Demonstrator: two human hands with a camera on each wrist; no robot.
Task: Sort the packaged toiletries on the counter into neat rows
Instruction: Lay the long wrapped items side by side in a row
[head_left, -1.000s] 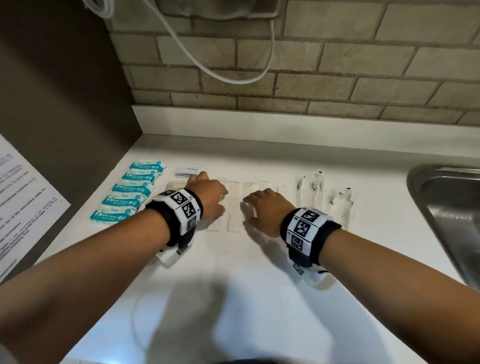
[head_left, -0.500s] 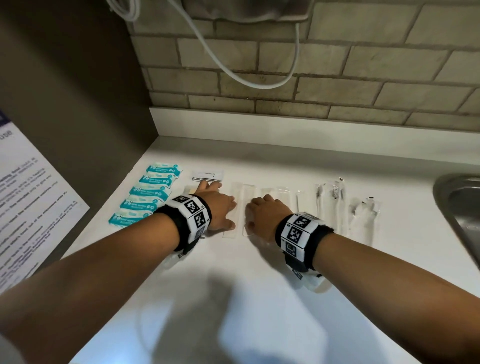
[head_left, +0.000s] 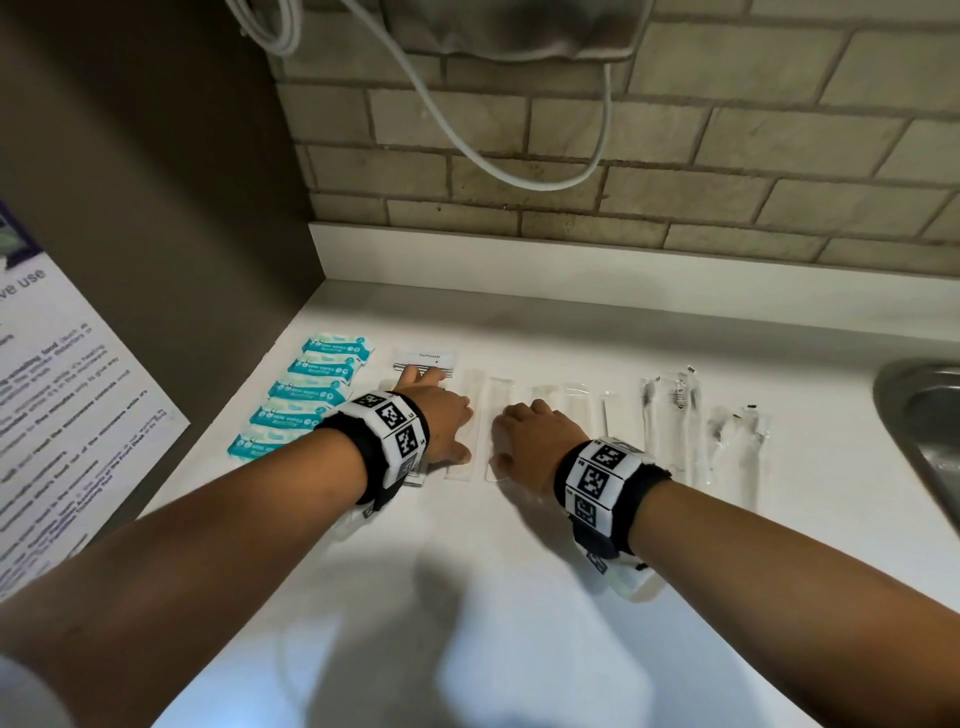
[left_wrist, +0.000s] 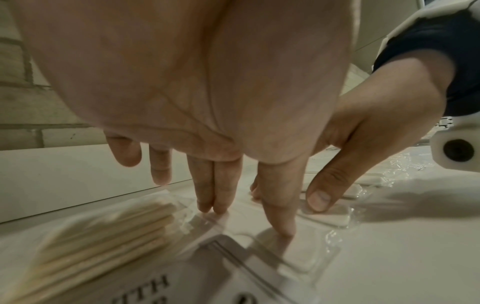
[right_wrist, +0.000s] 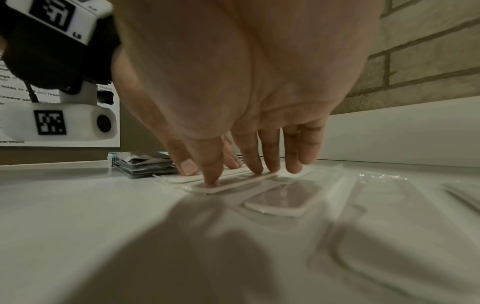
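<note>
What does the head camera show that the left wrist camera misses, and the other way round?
Only the head view shows the whole layout: the teal packets in a column at the left, the clear sleeves with dark-tipped items at the right, the sink and the brick wall.

Only the left wrist view shows the bundle of pale sticks in its wrapper, and the fingertips pressing on a flat clear packet.

Both show the left hand, the right hand and the white counter.

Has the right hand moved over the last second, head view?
Yes. The right hand has slid left along the counter, closing in on the toothpaste packet and the left hand.
</note>
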